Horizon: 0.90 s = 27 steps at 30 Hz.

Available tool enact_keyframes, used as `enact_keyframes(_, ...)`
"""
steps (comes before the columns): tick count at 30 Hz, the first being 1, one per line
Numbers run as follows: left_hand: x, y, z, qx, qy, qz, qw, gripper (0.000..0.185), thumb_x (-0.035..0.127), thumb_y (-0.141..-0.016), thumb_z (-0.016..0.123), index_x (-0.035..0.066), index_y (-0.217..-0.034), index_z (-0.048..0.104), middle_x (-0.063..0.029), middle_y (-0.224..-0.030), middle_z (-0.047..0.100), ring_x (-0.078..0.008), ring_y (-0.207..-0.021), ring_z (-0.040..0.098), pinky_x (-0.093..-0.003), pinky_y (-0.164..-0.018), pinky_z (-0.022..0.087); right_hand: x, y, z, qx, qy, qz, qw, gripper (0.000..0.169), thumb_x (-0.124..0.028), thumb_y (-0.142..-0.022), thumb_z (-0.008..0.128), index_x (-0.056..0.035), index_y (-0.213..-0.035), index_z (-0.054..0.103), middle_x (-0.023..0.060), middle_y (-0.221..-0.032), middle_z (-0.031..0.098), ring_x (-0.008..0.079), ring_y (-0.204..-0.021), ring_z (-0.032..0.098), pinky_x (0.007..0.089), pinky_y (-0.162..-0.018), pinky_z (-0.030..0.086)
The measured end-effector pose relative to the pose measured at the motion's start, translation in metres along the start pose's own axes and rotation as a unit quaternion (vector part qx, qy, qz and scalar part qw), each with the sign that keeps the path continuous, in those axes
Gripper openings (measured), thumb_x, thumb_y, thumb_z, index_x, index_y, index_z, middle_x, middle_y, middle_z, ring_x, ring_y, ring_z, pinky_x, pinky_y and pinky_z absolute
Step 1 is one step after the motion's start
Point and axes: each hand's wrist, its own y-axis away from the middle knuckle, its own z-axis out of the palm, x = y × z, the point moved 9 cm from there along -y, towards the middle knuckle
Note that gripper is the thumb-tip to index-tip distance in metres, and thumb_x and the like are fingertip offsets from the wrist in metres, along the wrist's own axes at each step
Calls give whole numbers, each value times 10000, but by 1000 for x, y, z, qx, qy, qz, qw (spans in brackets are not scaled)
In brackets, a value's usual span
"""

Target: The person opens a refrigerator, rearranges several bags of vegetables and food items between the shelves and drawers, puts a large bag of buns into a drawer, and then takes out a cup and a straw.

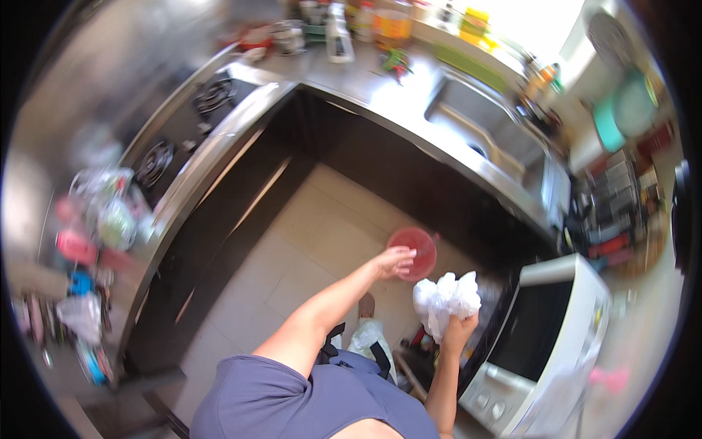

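Observation:
My left hand (396, 262) reaches forward with its fingers apart and nothing visible in it, overlapping the near left edge of a round red plastic bin or bucket (421, 258) on the tiled floor. In my right hand (460, 328) is a bunch of crumpled white plastic bags (447, 299), held up to the right of the red container. A pale, whitish-green plastic bag (370, 337) shows low down near my foot, between my two arms; what holds it is hidden.
A white microwave or toaster oven (540, 329) stands close at my right. Ahead runs a steel counter edge (384, 123) with a sink (477, 120). A gas stove (186, 126) and bagged produce (115, 219) are on the left counter.

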Motion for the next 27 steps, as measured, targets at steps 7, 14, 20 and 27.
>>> enact_keyframes(7,68,132,-141,180,65,134,972,415,349,-912,607,112,-1233,493,-45,-1173,555,-168,-1049,558,-359,-869,482,-33,-47,182,-257,-56,-36,964,295,33,-750,549,47,-1040,600,75,-1001,630,177,-945,593,312,-877,445)
enact_keyframes(14,85,326,-261,273,235,319,876,331,305,-944,560,108,-1206,516,-38,-1122,569,-164,-1020,562,-325,-835,493,-73,51,392,-505,-62,-46,860,292,41,-761,531,39,-1042,612,72,-998,633,170,-947,583,307,-865,439)
enact_keyframes(20,43,491,-365,327,312,443,774,339,326,-941,561,120,-1206,519,-29,-1128,577,-151,-1009,563,-315,-831,478,-94,222,545,-630,-93,-40,770,364,54,-746,514,38,-1104,578,74,-1047,618,173,-986,571,290,-887,425)
enact_keyframes(27,-20,692,-437,457,339,502,651,307,281,-951,548,106,-1202,537,-42,-1127,591,-141,-1014,569,-307,-838,480,-85,447,693,-713,-118,-6,691,454,59,-780,530,28,-1230,479,95,-1164,574,190,-1109,527,291,-973,376)
